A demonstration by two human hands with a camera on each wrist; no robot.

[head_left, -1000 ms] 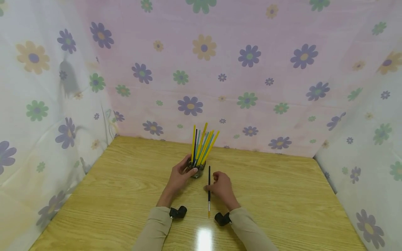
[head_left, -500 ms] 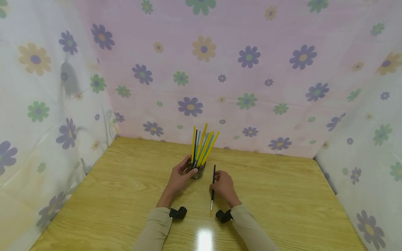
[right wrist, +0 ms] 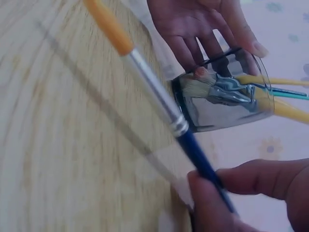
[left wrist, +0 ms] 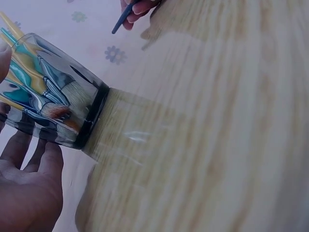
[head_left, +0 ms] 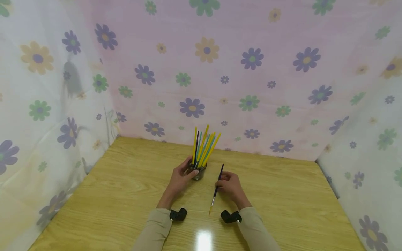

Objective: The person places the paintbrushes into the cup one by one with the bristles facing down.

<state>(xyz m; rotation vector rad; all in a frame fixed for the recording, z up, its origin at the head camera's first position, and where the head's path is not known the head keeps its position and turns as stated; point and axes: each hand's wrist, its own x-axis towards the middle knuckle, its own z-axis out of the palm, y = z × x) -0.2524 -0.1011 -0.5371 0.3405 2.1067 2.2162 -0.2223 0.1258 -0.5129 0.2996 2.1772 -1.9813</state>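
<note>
My left hand (head_left: 179, 179) grips a clear glass (head_left: 198, 176) that stands on the table, thumb on the near side and fingers round the other. Several paintbrushes (head_left: 211, 149) with yellow, teal and dark handles lean in it, bristles down, as the left wrist view shows. To the right of the glass, my right hand (head_left: 231, 186) pinches a single paintbrush (right wrist: 154, 89) by its dark blue handle between thumb and fingers. Its orange-yellow bristle tip points down toward me, and in the right wrist view the brush casts a shadow on the wood, apart from it.
The wood-grain table (head_left: 282, 202) spreads out on both sides of the hands. A flower-print cloth (head_left: 226, 90) hangs behind and along both sides. A black wrist camera (head_left: 179, 214) sits on the left wrist, another black camera (head_left: 230, 217) on the right.
My right hand has taken hold of the paintbrush and moved it right, away from the glass; the brush has gone from nearly straight to slanted. The left hand stays on the glass.
</note>
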